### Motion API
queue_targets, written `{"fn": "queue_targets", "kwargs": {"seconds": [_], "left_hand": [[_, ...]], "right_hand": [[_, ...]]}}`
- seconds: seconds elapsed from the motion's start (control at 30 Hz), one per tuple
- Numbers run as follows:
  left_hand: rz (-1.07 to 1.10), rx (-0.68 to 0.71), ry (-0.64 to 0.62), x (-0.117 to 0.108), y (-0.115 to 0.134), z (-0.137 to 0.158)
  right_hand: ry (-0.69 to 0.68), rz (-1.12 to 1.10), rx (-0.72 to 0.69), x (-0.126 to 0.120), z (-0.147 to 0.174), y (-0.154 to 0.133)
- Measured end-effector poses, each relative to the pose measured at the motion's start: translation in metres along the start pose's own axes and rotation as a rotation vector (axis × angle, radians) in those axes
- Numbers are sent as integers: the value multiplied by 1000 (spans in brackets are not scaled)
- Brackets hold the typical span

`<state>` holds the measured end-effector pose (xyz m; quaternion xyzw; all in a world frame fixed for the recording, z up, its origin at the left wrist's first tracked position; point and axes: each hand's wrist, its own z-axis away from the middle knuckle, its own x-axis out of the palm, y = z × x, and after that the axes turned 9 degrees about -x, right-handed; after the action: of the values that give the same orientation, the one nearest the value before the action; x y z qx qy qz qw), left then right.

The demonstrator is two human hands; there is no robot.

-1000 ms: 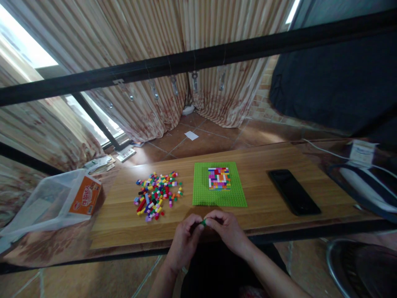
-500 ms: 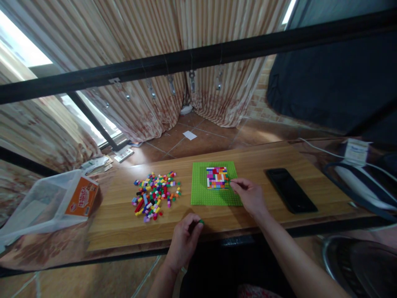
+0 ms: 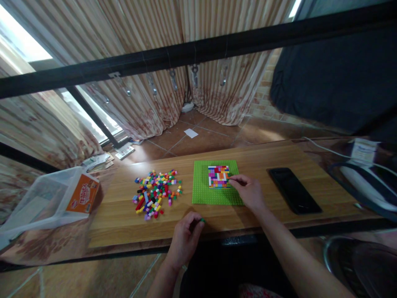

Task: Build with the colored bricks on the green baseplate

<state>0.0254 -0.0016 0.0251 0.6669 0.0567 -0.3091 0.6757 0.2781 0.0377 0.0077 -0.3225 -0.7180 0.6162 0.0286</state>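
My left hand (image 3: pixel 187 234) is closed in a pinch above the table's front edge, with a small green toy brick (image 3: pixel 202 220) between thumb and forefinger. The fingers of my right hand (image 3: pixel 249 191) are pinched together at the right side of a square of colourful bricks (image 3: pixel 218 176). Whatever those fingertips hold, if anything, is hidden. The brick square is fixed on a green studded baseplate (image 3: pixel 201 194), surrounded by bare studs. Left of the baseplate lies a loose pile of mixed bricks (image 3: pixel 156 192).
A black phone (image 3: pixel 294 190) lies on the wooden table (image 3: pixel 118 231), right of my right hand. Beyond the left end stands a clear plastic box (image 3: pixel 46 207) with an orange label. A dark metal bar (image 3: pixel 136 60) crosses in front of the curtains.
The view has shifted slightly. My right fingertips stay at the right side of the brick square with a small change of pose. My left hand keeps its pinch on the green brick.
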Motion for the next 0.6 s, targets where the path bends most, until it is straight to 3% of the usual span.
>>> {"fn": "queue_targets", "kwargs": {"seconds": [0.27,0.6], "left_hand": [[-28,-25,-20,0,-3,-1],[-42,-23,-20,0,-1,-1]], "right_hand": [[18,-140,59,5,2,14],[45,-133,76,8,-1,19]]}}
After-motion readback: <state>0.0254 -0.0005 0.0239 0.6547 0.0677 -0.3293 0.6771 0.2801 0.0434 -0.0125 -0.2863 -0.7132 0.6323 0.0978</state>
